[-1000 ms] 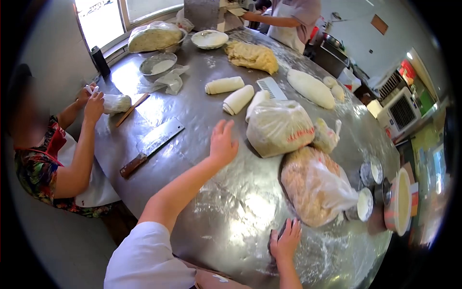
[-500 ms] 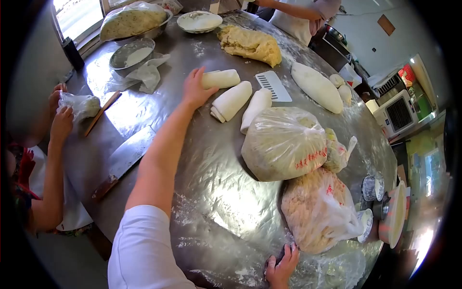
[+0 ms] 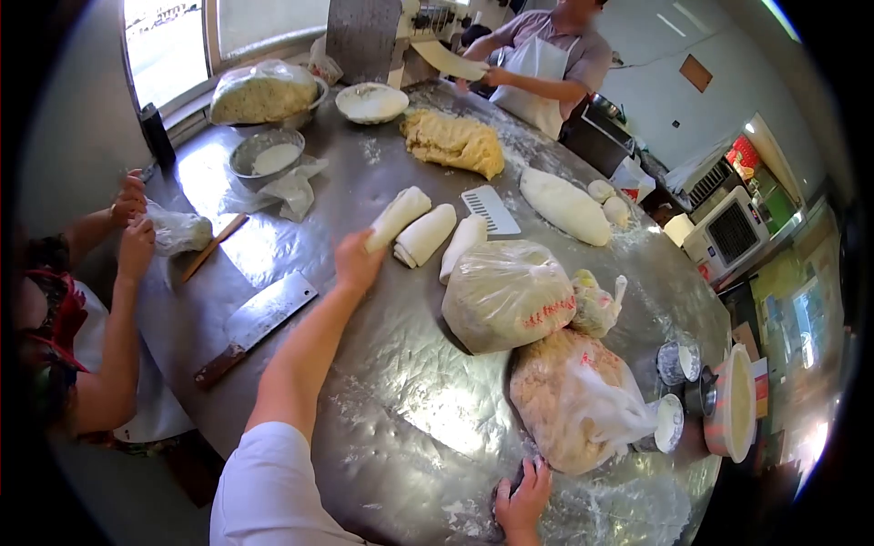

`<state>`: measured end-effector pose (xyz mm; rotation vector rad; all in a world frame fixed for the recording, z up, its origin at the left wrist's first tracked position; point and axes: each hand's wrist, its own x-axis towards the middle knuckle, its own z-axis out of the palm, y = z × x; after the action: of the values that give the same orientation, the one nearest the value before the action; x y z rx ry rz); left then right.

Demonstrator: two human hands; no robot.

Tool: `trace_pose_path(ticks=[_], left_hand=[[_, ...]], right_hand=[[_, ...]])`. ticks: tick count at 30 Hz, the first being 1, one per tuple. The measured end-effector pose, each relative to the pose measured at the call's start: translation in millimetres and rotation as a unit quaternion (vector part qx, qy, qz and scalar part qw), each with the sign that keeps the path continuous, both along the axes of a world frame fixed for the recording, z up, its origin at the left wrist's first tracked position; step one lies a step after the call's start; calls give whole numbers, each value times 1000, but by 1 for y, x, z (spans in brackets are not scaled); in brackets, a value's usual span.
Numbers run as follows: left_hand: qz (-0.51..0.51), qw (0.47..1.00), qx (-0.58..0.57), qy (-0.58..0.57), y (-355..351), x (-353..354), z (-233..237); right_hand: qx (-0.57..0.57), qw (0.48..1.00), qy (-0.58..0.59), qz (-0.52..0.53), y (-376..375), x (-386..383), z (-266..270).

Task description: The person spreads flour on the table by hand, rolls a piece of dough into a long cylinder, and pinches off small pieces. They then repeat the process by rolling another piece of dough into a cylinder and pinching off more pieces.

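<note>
My left hand (image 3: 358,258) is closed on the near end of a white dough roll (image 3: 401,217), which lies slanted on the metal table. Right beside it are a second dough roll (image 3: 426,237) and a third dough roll (image 3: 464,248), partly behind a tied plastic bag of filling (image 3: 505,300). My right hand (image 3: 523,500) rests at the near side of the table, fingers apart and holding nothing. Close above its fingertips sits a plastic bag of orange-brown filling (image 3: 569,400).
Left of my arm lies a cleaver (image 3: 269,309). A co-worker at the left handles a plastic bag (image 3: 180,229) near a wooden stick (image 3: 214,246). Farther back are a white scraper (image 3: 492,211), yellow dough (image 3: 451,144), a long dough piece (image 3: 564,207) and a flour bowl (image 3: 267,156).
My left hand has drawn the dough roll's near end toward me, turning it roughly parallel to the others. The view has tilted up, showing more of the person across the table.
</note>
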<state>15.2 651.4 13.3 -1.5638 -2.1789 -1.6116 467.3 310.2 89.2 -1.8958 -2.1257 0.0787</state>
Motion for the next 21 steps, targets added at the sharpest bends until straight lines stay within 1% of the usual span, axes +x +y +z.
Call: trace_pose_path(ticks=[2,5,8,11,13,14,15,16,17,19,21], left_hand=[[14,998,-4,-55,-28,31,18],[16,998,12,-57,-50,39,54],[32,999,2,-39,-73,25,88],[32,997,-71,-15,-144,25,75],[-64,974,-215,-16,-212,24,50],[-26,968,-248,38,-232,31,66],[13,956,-280,90,-255,45,95],[51,938,-313,140,-271,56,110],[59,942,-307,119,-267,56,106],[80,953,-283,75,-226,44,99],[101,925,-365,35,-180,47,95]], right_hand=[[14,1000,-9,1,-1,1,0],[26,1000,2,4,-1,0,1],[56,998,-2,6,-2,2,-6],[57,998,20,7,0,2,-5],[53,998,25,2,0,1,-4],[51,998,24,1,0,1,-4],[51,999,20,2,0,2,-5],[50,999,18,-1,-1,1,-5],[50,999,15,-1,-1,0,-5],[46,999,14,-2,1,1,-5],[41,999,16,-6,0,0,-4]])
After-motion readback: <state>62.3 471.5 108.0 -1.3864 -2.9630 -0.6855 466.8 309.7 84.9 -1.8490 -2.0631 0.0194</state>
